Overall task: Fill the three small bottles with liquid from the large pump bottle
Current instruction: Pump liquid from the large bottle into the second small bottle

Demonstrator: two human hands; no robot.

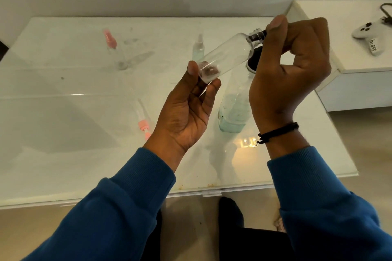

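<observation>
My left hand (191,99) grips the base of an empty clear small bottle (227,53), held tilted above the table with its threaded neck pointing up and right. My right hand (290,65) pinches a black nozzle (257,35) that sits at that neck. The large bottle (232,110), holding pale blue liquid in its lower part, stands below my hands; its black top is partly hidden by my right hand. A small bottle with a pink cap (113,48) stands at the back left. Another small bottle with a clear cap (198,47) holds bluish liquid behind the held one.
A loose pink pump cap with its tube (144,121) lies on the white glass table (63,112) left of my left wrist. A white game controller (370,35) with a cable rests on a white unit at the right. The table's front edge is near my sleeves.
</observation>
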